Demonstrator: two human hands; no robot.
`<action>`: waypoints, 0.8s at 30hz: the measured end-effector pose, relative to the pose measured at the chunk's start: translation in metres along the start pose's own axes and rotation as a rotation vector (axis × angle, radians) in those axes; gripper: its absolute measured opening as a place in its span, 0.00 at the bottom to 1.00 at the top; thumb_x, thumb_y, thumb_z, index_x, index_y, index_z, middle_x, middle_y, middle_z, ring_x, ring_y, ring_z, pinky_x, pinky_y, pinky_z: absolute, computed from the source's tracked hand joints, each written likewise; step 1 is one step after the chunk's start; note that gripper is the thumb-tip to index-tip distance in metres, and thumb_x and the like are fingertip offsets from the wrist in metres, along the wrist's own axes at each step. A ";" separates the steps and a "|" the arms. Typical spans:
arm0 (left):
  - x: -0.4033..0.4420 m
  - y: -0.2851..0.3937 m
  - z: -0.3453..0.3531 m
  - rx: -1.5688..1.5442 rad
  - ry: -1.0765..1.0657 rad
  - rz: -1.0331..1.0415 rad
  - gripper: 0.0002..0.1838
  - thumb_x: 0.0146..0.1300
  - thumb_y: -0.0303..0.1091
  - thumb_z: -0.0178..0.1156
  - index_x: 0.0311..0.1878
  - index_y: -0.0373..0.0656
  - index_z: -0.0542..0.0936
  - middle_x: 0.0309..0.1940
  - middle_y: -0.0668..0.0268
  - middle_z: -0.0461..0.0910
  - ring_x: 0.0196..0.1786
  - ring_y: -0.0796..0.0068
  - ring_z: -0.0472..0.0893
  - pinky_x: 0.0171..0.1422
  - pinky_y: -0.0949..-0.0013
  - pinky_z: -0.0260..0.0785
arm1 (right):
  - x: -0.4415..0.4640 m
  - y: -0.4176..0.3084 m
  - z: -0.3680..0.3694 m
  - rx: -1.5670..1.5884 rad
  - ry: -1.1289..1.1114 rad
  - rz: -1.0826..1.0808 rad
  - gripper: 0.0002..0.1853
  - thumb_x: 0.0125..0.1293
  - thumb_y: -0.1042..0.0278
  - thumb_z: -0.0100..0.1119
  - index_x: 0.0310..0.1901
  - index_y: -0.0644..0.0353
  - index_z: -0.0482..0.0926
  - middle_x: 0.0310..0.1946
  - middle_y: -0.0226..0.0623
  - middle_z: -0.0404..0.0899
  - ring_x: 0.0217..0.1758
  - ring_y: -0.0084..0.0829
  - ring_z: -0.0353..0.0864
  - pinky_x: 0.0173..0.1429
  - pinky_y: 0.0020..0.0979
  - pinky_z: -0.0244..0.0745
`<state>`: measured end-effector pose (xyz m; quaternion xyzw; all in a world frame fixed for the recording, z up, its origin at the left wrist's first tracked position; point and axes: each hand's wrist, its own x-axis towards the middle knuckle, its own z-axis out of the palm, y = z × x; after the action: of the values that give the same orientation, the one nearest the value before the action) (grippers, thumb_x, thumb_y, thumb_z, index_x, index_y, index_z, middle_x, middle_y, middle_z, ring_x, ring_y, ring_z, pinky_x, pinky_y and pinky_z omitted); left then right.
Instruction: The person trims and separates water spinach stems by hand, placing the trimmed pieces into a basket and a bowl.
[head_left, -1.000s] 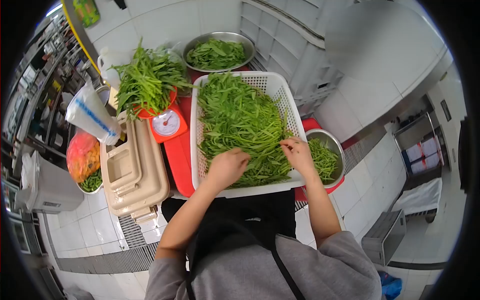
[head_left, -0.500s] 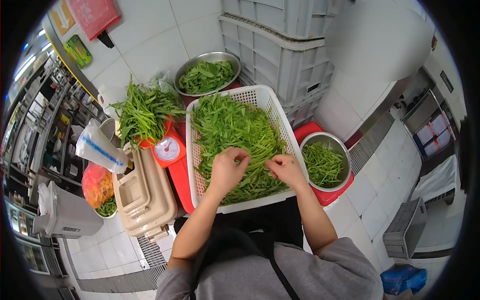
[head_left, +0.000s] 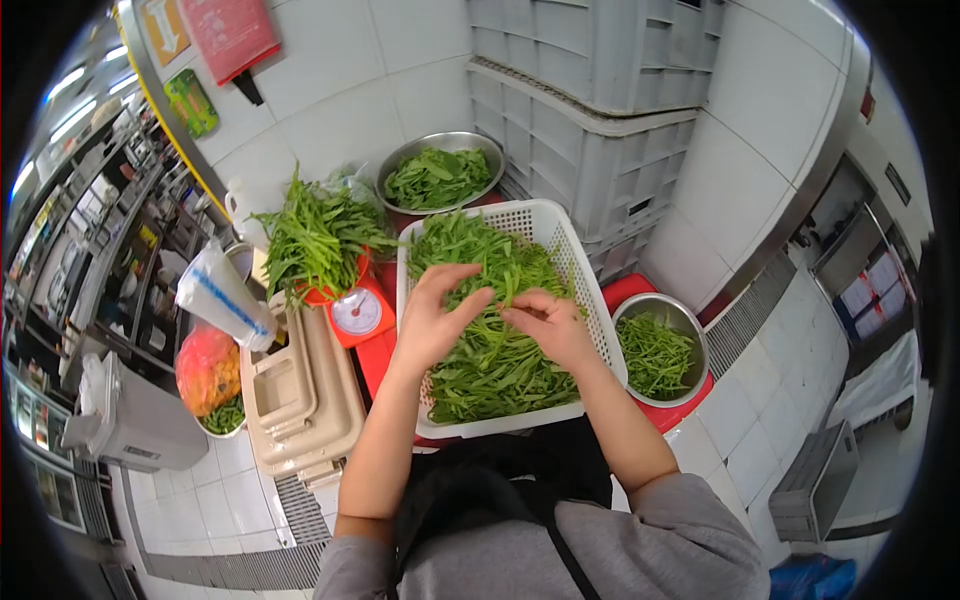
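As the left hand (head_left: 432, 325) gapes, seemingly empty, over leafy greens (head_left: 500, 385) at frame centre, the right hand (head_left: 555, 328) nearly pinches, hold unclear; this picking-over next needs a light touch.

Left forearm (head_left: 383, 440) crosses near-left corner of basket (head_left: 500, 424); right forearm (head_left: 622, 420), near-right corner. Both bare, angled inward. Left hand (head_left: 445, 315): thumb and fingers parted. Right hand (head_left: 552, 328): fingers bent, thumb side toward left hand; fingertip contact unclear.
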<state>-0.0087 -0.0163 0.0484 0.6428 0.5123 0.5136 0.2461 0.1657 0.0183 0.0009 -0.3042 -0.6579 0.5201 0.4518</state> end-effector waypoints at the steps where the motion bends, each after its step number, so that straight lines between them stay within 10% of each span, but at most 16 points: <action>1: 0.001 0.006 -0.004 0.156 -0.031 0.091 0.17 0.49 0.36 0.64 0.41 0.36 0.78 0.41 0.62 0.76 0.43 0.74 0.75 0.45 0.71 0.67 | 0.004 -0.006 0.002 -0.051 -0.044 -0.037 0.08 0.56 0.69 0.61 0.33 0.66 0.78 0.25 0.29 0.73 0.26 0.18 0.70 0.30 0.21 0.65; 6: -0.001 0.012 0.006 -0.500 -0.052 -0.262 0.09 0.57 0.32 0.60 0.30 0.35 0.79 0.19 0.73 0.74 0.24 0.87 0.69 0.30 0.82 0.59 | 0.007 -0.029 0.010 -0.273 -0.166 -0.156 0.07 0.53 0.71 0.62 0.30 0.65 0.78 0.24 0.32 0.72 0.24 0.22 0.71 0.28 0.23 0.64; 18: -0.023 -0.076 -0.024 -0.958 0.313 -0.511 0.09 0.59 0.35 0.53 0.32 0.39 0.78 0.28 0.67 0.77 0.32 0.76 0.76 0.42 0.71 0.70 | -0.033 -0.010 -0.040 -0.287 0.232 -0.216 0.05 0.58 0.74 0.55 0.30 0.65 0.77 0.27 0.33 0.74 0.30 0.25 0.74 0.36 0.24 0.69; 20: -0.033 -0.089 -0.033 -1.023 0.252 -0.465 0.10 0.58 0.36 0.53 0.34 0.40 0.78 0.29 0.67 0.78 0.33 0.74 0.76 0.42 0.69 0.71 | -0.033 0.001 -0.050 0.208 0.312 -0.063 0.06 0.61 0.71 0.51 0.32 0.64 0.74 0.27 0.33 0.73 0.30 0.25 0.73 0.39 0.28 0.71; 24: -0.034 -0.082 0.014 0.296 -0.182 -0.307 0.09 0.54 0.34 0.54 0.36 0.42 0.78 0.29 0.63 0.77 0.34 0.66 0.79 0.41 0.66 0.72 | -0.029 0.009 -0.059 0.452 0.409 0.022 0.08 0.65 0.68 0.45 0.33 0.63 0.70 0.24 0.32 0.71 0.26 0.23 0.71 0.38 0.29 0.74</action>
<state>-0.0280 -0.0151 -0.0395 0.6303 0.6493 0.3294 0.2696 0.2303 0.0193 -0.0132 -0.3014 -0.4177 0.5861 0.6254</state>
